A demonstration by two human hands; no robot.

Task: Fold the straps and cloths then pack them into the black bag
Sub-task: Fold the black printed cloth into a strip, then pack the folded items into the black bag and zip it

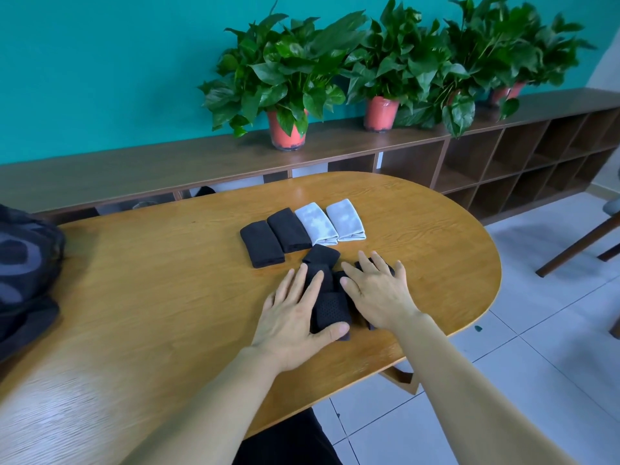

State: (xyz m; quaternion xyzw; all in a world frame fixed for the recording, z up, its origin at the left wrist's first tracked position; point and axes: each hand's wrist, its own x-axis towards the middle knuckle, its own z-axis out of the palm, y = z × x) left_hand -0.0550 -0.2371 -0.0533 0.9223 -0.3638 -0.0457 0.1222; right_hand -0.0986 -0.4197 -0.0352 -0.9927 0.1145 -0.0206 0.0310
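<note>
Teal wall at the back, with a low wooden shelf unit (503, 156) of open cubbies running along it. On its top, potted plants are lined up: leafy green growth in reddish pots (288, 130). Most cubbies look dark; what they hold cannot be made out.

Oval wooden table (151, 297) in the foreground. The black bag (27, 263) is slumped at the table's left edge, partly cut off by the frame — its contents cannot be seen.

Four folded cloths are laid in a tight row near the table's middle, touching side by side: two black cloths (261, 245) on the left, two pale grey cloths (345, 220) on the right, each folded into a neat oblong.

Just in front of the row, the black straps (330, 312) are bunched in an overlapping pile — perforated fabric, one end pointing towards the cloths. The left hand (295, 313) is laid flat on the pile with fingers straight and spread, thumb against the near end. The right hand (379, 293) is pressed flat beside it, fingers splayed over the straps.
</note>
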